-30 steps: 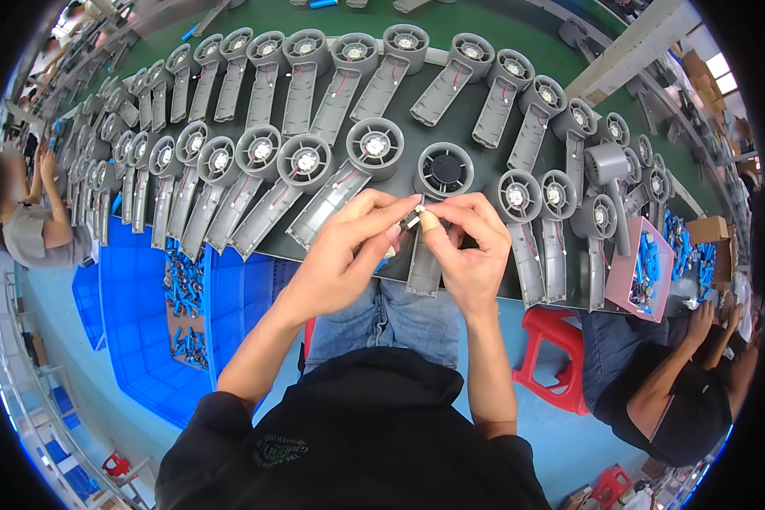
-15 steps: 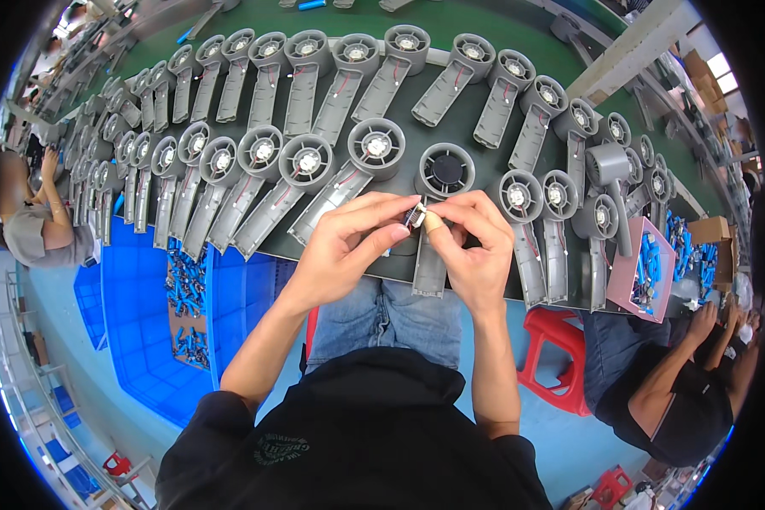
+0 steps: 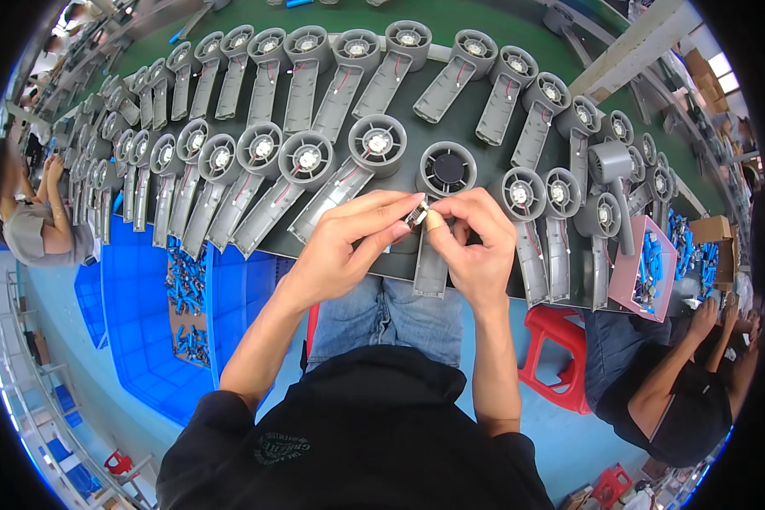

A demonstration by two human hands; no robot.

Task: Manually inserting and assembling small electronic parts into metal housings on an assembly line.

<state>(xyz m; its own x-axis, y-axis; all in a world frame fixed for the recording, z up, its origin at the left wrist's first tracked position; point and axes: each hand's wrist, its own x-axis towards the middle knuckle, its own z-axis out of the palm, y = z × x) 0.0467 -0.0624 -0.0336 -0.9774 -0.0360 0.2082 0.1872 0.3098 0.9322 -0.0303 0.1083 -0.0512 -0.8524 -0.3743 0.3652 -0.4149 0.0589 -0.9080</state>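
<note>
My left hand and my right hand meet over the near edge of the dark green work table. Together they pinch a small round metal motor part between fingertips. Directly behind it lies a grey plastic dryer-shaped housing with an empty round head, its handle running toward me under my right hand. Other grey housings with small motors and red wires fitted lie in rows across the table.
Blue bins with small blue parts sit at my lower left. A pink box of blue parts stands at the right. A red stool is by my right leg. Other people sit at far left and lower right.
My hands have stayed over the empty housing; the fingers have shifted slightly around the small metal part.
</note>
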